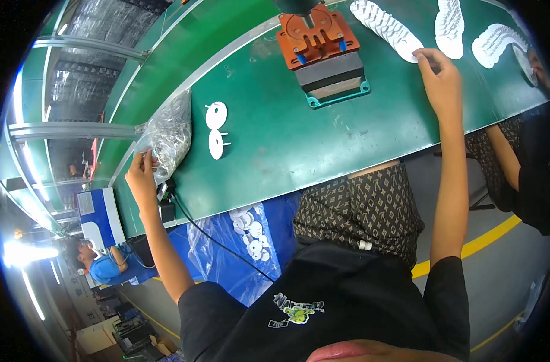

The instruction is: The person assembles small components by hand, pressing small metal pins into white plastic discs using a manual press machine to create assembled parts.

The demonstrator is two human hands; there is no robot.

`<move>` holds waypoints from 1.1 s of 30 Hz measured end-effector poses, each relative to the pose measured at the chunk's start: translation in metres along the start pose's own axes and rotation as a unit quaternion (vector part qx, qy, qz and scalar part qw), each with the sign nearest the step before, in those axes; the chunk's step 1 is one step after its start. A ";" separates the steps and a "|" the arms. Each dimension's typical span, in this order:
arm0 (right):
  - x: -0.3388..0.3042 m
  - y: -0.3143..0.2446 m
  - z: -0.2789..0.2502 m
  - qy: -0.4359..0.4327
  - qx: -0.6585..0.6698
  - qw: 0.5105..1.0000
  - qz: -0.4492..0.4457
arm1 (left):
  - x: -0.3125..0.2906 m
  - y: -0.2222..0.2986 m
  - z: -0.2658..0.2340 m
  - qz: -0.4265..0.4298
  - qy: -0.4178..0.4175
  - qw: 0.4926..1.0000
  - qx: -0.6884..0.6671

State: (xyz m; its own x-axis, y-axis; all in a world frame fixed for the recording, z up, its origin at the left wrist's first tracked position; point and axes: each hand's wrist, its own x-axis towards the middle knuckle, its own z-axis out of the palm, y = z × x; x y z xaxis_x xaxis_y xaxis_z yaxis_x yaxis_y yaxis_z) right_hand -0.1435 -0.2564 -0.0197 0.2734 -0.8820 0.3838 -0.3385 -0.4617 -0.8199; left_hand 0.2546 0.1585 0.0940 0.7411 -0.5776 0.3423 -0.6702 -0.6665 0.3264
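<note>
Disc rows (387,29), three, plastic bag (171,134), one

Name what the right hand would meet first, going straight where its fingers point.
Likely the near end of the leftmost long row of white discs; the right hand seems to touch it, though depth is unclear.

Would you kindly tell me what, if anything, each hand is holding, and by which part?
The right hand is at the rim of a white disc, the left hand at the clear bag; whether either grips anything cannot be told.
</note>
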 end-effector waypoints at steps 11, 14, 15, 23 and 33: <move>0.002 0.006 -0.001 -0.008 -0.002 1.000 0.004 | -0.014 0.008 -0.001 -0.021 0.043 0.999 -0.015; 0.001 0.000 -0.005 -0.006 -0.006 1.000 0.011 | -0.012 0.007 -0.003 -0.029 0.048 0.998 -0.040; 0.000 -0.001 -0.005 -0.003 -0.007 1.000 0.010 | -0.010 0.006 -0.003 -0.038 0.043 0.998 -0.032; 0.000 -0.005 0.000 -0.003 -0.009 1.000 0.016 | -0.002 -0.003 0.001 -0.044 0.037 0.998 0.007; 0.002 0.000 0.000 -0.005 -0.010 1.000 0.000 | -0.015 0.002 -0.002 -0.019 0.070 0.997 -0.008</move>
State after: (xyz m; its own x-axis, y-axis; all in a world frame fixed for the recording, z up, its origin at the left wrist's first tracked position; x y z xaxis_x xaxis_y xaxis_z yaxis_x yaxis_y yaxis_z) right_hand -0.1433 -0.2578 -0.0191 0.2820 -0.8810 0.3799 -0.3561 -0.4638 -0.8112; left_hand 0.2420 0.1669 0.0909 0.7533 -0.4806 0.4489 -0.6438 -0.6780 0.3546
